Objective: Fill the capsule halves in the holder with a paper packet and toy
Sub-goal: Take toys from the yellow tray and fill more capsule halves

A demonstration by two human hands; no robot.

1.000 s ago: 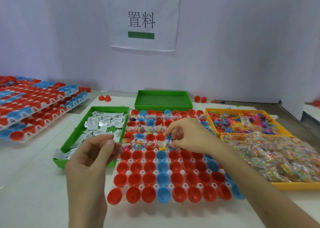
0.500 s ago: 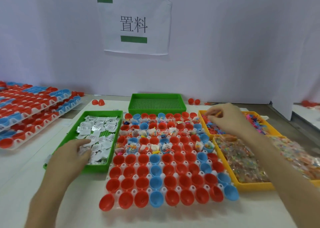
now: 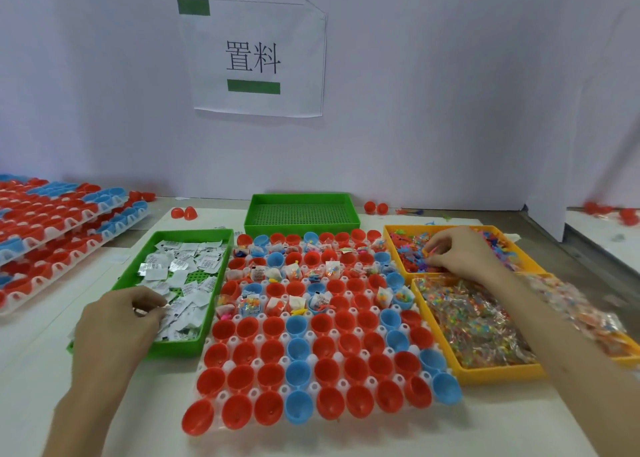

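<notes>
Front edge of the counter (image 3: 34, 370), dead centre: the white holder (image 3: 228, 366), crammed with red and blue capsule halves (image 3: 356, 370), all open side up. Near rows showing only plastic insides; far rows loaded with packets and bright little pieces.

Just left of the holder and touching it, a green tray (image 3: 180, 347) scattered with white paper packets (image 3: 183, 266). Left hand (image 3: 117, 325) down over that tray's near end, fingers curled in among the packets. Gripping one or not? Cannot tell from here.

Right of the holder, a yellow tray (image 3: 495, 373) heaped with clear bagged pieces (image 3: 478, 321), forearm crossing above it. Beyond that, toward the far right corner, a second yellow tray (image 3: 408, 228) full of small coloured toys (image 3: 412, 255). Right hand (image 3: 457, 252) in there, knuckles up, fingertips bunched and dipped into the pile. Holding a toy or only touching? Too blurred to call.

Behind the holder, another green tray (image 3: 301, 196), mesh floor showing. Loose red halves (image 3: 183, 213) lying near the far edge on both sides of it. Off along the left edge, stacked holders (image 3: 62, 221) of red and blue halves. On the back wall, a paper sign (image 3: 256, 58) with two green bars.
</notes>
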